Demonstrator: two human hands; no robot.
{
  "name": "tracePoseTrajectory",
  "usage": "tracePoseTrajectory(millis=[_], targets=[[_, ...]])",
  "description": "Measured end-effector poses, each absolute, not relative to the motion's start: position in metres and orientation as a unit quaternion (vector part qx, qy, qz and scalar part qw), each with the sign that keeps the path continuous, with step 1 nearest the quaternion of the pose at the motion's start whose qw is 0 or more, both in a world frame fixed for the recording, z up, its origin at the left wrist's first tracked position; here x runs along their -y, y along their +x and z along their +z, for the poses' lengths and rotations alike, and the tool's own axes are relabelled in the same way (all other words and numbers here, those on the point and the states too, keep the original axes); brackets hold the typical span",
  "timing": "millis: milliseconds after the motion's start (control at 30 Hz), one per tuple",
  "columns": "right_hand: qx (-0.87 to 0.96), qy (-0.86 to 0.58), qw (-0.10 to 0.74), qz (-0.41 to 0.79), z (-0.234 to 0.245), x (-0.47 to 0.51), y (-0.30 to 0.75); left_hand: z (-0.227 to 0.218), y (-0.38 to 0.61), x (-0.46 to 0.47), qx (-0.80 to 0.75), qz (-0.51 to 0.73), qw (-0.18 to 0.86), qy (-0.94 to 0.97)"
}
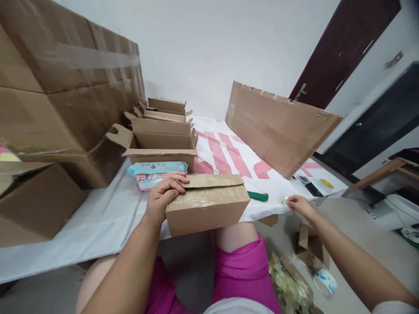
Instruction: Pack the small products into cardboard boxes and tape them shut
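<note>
A small cardboard box (207, 209) lies at the table's front edge, above my legs, with shiny tape along its top and a dark gap under one flap. My left hand (168, 194) grips its left end, fingers on the top by the gap. Away to the right, beyond the table's front edge, my right hand (297, 204) is pinched on a small see-through scrap that looks like a piece of clear tape (283, 201). A green-handled tool (258, 196) lies partly hidden behind the box. Behind my left hand rests a blue and pink wipes pack (157, 172).
Open cardboard boxes (163, 135) stand in a row behind the pack. Large stacked cartons (81, 87) fill the left. A big cardboard panel (271, 126) stands at right, near a phone (313, 189). On the floor are crumpled tape (290, 279) and a white-blue roll (325, 282).
</note>
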State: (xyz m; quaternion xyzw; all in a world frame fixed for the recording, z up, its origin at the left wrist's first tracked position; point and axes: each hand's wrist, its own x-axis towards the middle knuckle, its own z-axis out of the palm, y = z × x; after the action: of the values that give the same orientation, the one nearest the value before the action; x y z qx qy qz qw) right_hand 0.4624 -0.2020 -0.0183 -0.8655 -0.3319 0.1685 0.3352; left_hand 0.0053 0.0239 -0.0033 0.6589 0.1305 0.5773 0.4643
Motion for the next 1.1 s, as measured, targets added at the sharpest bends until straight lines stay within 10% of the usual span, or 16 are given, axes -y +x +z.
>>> tracePoseTrajectory(millis=[500, 1100], targets=[[0.284, -0.932, 0.194, 0.114, -0.042, 0.170, 0.501, -0.009, 0.004, -0.027, -0.113, 0.580, 0.459, 0.664], [0.286, -0.903, 0.312, 0.068, -0.031, 0.197, 0.521, -0.007, 0.004, -0.023, -0.135, 0.580, 0.471, 0.650]])
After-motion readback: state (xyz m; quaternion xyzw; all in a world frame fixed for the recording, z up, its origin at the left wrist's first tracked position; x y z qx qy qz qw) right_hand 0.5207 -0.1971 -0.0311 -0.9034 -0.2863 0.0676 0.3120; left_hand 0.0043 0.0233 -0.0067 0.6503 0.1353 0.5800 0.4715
